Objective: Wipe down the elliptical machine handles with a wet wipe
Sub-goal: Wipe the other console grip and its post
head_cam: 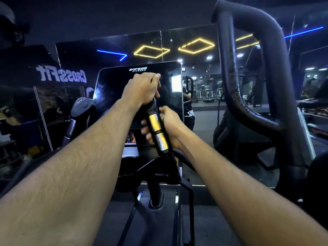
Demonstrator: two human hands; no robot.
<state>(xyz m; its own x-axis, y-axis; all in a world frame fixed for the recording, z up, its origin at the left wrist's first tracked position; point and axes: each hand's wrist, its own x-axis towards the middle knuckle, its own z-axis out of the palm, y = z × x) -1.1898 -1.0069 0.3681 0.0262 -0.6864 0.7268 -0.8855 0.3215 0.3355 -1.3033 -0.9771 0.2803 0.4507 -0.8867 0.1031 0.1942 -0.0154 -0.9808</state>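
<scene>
black inner handle point(160, 137) in front of the console point(140, 96): left hand point(143, 88) grips its top, right hand point(167, 126) fingers curl round its metal sensor section; wipe not visible.

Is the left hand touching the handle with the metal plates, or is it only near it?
Touching. The head view shows the left hand curled round the top of the handle, with no gap between them.

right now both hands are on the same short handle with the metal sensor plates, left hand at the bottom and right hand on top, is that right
Not quite: the hands are swapped. The head view shows the left hand gripping the top of the short handle, and the right hand wrapped around it lower down, at the metal sensor plates. Both are on that same handle.
</scene>
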